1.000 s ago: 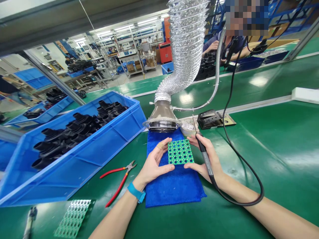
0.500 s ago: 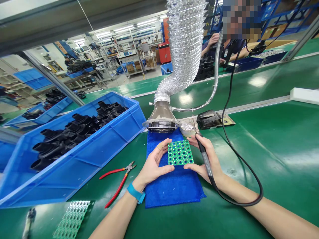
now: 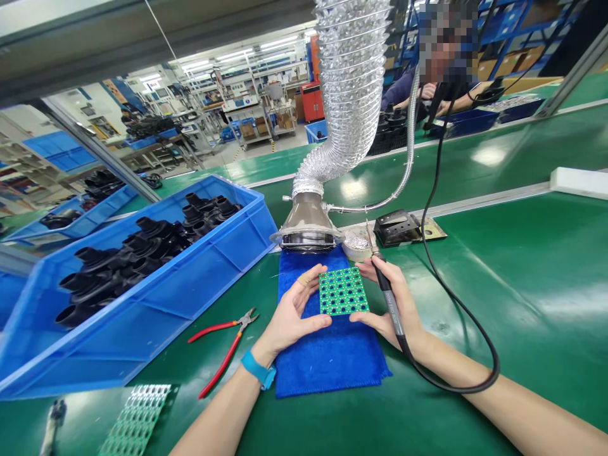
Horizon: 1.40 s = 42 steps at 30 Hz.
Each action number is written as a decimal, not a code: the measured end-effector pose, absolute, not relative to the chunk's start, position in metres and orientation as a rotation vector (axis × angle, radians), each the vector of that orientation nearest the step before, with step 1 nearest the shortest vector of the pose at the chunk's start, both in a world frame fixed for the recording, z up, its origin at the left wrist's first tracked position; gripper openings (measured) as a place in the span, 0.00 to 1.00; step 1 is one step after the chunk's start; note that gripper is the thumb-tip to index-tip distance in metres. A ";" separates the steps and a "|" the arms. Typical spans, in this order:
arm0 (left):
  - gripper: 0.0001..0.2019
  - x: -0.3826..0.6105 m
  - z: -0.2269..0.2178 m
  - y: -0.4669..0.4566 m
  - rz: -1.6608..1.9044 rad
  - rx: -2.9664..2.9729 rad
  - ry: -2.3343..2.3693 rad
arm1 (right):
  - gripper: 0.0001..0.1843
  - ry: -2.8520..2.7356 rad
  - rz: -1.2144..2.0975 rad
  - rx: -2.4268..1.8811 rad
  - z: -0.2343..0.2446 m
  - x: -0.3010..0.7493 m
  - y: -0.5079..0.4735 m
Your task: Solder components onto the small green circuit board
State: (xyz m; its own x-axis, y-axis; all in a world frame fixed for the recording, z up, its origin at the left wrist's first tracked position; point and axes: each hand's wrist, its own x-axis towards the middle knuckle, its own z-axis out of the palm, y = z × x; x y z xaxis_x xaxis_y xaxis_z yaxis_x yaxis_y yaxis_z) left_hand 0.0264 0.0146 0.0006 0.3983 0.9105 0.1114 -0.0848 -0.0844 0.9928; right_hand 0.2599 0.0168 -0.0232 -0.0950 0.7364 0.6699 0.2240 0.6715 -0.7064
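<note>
A green circuit board panel [image 3: 344, 291] with rows of dark round spots is held up over a blue cloth [image 3: 327, 364]. My left hand [image 3: 295, 310] grips its left edge, thumb at the near corner and fingers behind. On the other side my right hand [image 3: 396, 301] holds the right edge between thumb and fingers. A soldering iron [image 3: 390, 301] also rests in my right hand, its tip pointing away toward a round tin [image 3: 357, 246]. Its black cable loops over my right forearm. Red-handled cutters [image 3: 232, 348] lie spread on the table left of the cloth.
A fume extractor hood [image 3: 308, 221] hangs beyond the cloth. A blue bin [image 3: 156, 297] of black parts fills the left side. Another green panel [image 3: 137, 418] lies near left. Behind the tin sits a metal iron stand [image 3: 399, 228]. A co-worker [image 3: 437, 88] sits across the bench.
My hands, the board and the iron stay practically still. Across the bench, the co-worker has leaned lower and brought a raised hand down.
</note>
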 end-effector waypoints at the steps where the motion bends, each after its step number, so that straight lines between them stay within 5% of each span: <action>1: 0.45 0.026 0.000 0.015 1.000 1.399 0.801 | 0.52 -1.652 0.515 -0.795 -0.023 0.260 0.017; 42: 0.45 0.026 0.000 0.015 1.019 1.363 0.827 | 0.53 -1.667 0.498 -0.837 -0.022 0.260 0.017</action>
